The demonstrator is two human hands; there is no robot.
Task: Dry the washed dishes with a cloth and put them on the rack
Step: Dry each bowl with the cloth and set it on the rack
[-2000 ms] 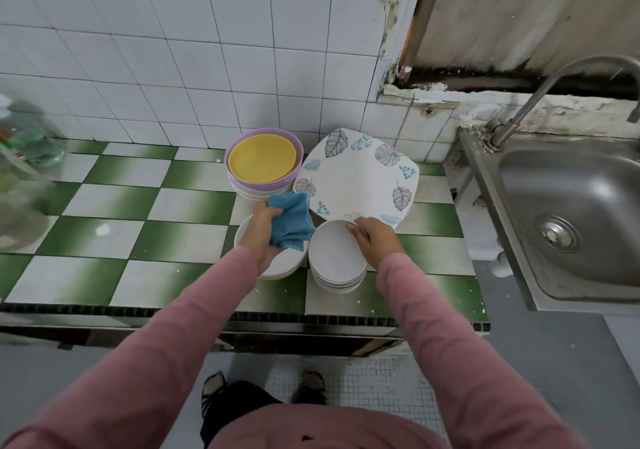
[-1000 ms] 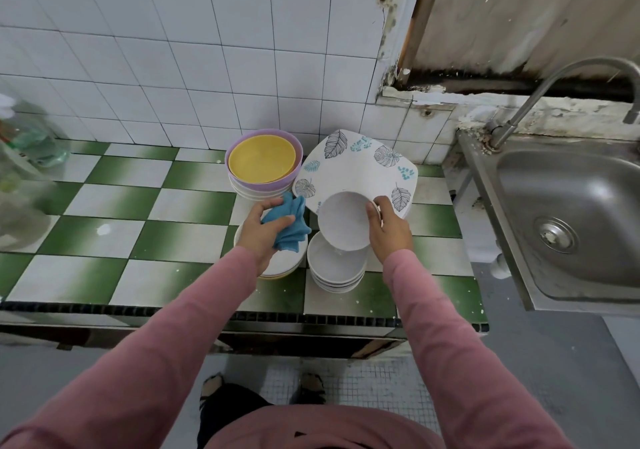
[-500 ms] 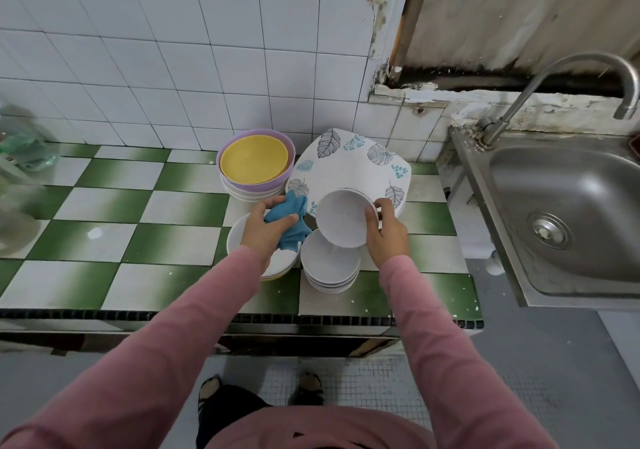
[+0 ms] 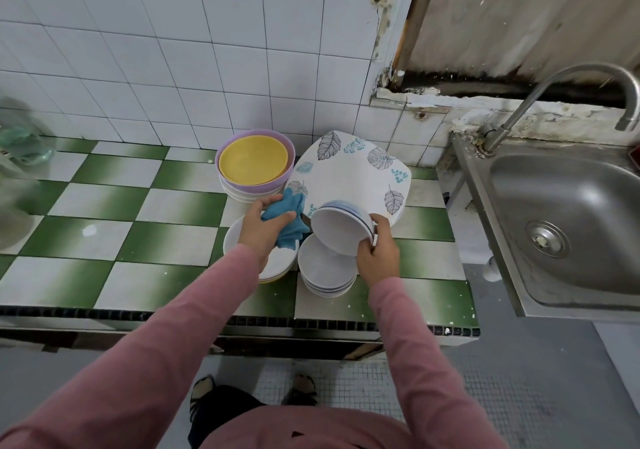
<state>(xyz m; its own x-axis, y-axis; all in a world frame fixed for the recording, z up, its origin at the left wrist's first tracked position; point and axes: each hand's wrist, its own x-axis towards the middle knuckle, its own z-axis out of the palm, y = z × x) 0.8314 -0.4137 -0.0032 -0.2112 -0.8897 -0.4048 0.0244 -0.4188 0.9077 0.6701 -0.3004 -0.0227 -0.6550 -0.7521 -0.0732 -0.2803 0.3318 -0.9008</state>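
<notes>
My right hand (image 4: 379, 256) grips the rim of a small white bowl with blue rings (image 4: 337, 230), tilted so its inside faces left, just above a stack of similar white bowls (image 4: 323, 275). My left hand (image 4: 263, 228) holds a crumpled blue cloth (image 4: 289, 218) right beside the lifted bowl, over a stack of white plates (image 4: 277, 265). Behind stand a stack of bowls topped by a yellow plate in a purple bowl (image 4: 254, 161) and a large leaf-patterned square plate (image 4: 353, 174) leaning against the wall.
The dishes sit on a green-and-white checkered counter (image 4: 138, 237) with a black front edge. A steel sink (image 4: 571, 220) with a curved tap (image 4: 554, 95) lies to the right. A blurred clear container (image 4: 20, 143) stands at far left. White tiled wall behind.
My right hand lifted the top white bowl off the stack and tilted it toward the cloth. My left hand raised the blue cloth off the plates, closer to the bowl.
</notes>
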